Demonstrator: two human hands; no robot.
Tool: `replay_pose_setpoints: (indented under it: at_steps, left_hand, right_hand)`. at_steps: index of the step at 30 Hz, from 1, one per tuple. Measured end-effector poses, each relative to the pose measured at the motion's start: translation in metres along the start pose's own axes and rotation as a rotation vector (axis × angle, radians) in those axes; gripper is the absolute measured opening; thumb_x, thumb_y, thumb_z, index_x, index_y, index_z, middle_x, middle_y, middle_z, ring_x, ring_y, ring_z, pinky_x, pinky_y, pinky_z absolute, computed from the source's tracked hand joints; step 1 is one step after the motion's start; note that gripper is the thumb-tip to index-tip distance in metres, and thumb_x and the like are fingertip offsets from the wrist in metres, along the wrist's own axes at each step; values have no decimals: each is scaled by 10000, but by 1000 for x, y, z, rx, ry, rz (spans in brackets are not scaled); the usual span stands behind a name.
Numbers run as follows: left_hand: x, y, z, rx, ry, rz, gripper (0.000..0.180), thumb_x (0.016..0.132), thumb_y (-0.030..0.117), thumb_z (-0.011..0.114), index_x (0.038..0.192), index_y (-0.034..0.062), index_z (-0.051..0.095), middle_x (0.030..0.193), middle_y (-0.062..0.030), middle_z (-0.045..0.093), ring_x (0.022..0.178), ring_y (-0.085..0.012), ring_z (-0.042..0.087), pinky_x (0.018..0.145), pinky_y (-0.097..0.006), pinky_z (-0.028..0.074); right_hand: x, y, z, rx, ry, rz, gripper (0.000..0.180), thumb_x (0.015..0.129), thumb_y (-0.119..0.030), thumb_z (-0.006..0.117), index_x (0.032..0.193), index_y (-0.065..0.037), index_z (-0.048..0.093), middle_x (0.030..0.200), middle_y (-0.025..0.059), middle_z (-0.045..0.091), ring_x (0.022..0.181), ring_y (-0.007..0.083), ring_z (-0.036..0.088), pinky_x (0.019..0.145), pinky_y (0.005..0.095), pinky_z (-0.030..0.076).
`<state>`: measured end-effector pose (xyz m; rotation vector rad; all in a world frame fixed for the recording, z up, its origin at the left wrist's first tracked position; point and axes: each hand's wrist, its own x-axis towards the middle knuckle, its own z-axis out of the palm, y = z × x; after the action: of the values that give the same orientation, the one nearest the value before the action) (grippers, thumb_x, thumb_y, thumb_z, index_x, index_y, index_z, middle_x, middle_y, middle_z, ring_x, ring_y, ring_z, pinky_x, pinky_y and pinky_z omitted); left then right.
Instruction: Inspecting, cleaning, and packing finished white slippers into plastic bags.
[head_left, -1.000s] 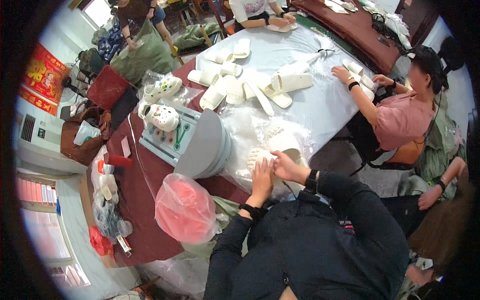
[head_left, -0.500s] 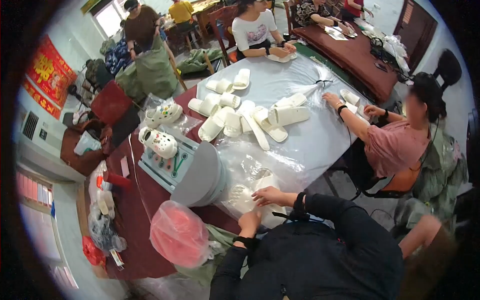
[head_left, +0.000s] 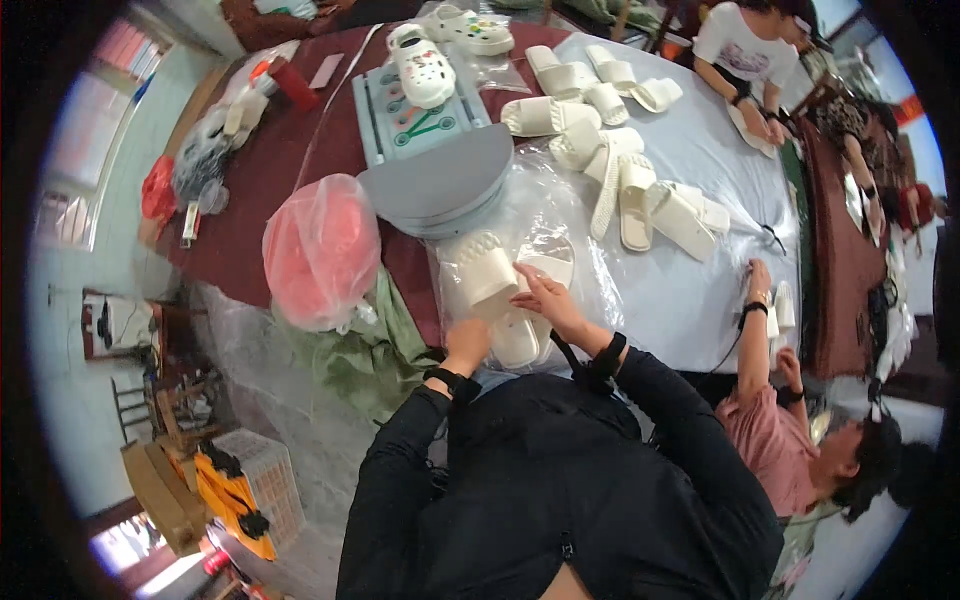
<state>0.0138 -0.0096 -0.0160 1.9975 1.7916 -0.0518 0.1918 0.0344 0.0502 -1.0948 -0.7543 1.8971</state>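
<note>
Two white slippers lie in a clear plastic bag [head_left: 565,215] at the near edge of the table. My left hand [head_left: 468,345] grips the heel end of the nearer slipper [head_left: 516,340] through the bag. My right hand [head_left: 548,300] presses down on top of the pair, its fingers reaching toward the other slipper [head_left: 487,275], which lies tilted with its ribbed strap up. Both of my forearms are in black sleeves with dark wristbands.
A pink bundle in a plastic bag [head_left: 320,245] sits left of my hands. A grey machine [head_left: 430,150] carries white clogs [head_left: 425,70]. Several loose white slippers [head_left: 625,175] lie on the pale tablecloth [head_left: 680,290]. A person in pink [head_left: 790,440] works at right, and another person [head_left: 745,50] sits at the far side.
My head has swung, so the whole scene sits turned in the picture. Both hands stay on the slippers in the bag, with the right hand now lying over them.
</note>
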Motion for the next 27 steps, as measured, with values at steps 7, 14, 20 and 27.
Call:
replay_pose_setpoints:
  at_steps: [7, 14, 20, 27]
  left_hand:
    - [-31, 29, -36, -140, 76, 39, 286, 752, 247, 481, 682, 5, 616, 638, -187, 582, 646, -370, 579, 597, -446, 459]
    - [-30, 31, -83, -378, 8, -62, 328, 772, 226, 408, 594, 2, 569, 551, -107, 577, 537, -273, 575, 553, -385, 454]
    - [-14, 31, -108, -735, -126, -88, 339, 792, 230, 458, 575, -11, 558, 506, -102, 561, 477, -202, 567, 493, -326, 447]
    - [-8, 10, -164, -970, -41, -10, 295, 826, 171, 448, 606, -6, 534, 542, -71, 550, 493, -152, 561, 470, -266, 449]
  right_hand:
    - [1, -13, -63, -928, 73, -404, 350, 886, -255, 439, 1185, -81, 493, 1294, 174, 359, 1096, 292, 446, 902, 330, 369]
    - [-29, -44, -115, -1836, -292, -589, 894, 708, -604, 514, 1239, 85, 305, 1296, 252, 304, 1225, 336, 283, 1020, 378, 227]
    - [-29, -88, -109, -1997, -362, -709, 1068, 507, -511, 686, 1255, 97, 226, 1275, 212, 343, 1222, 292, 301, 1030, 350, 233]
    - [-20, -127, -101, -1775, -530, -1070, 54, 696, -69, 548, 741, -60, 577, 863, 74, 597, 1033, 252, 495, 962, 374, 338]
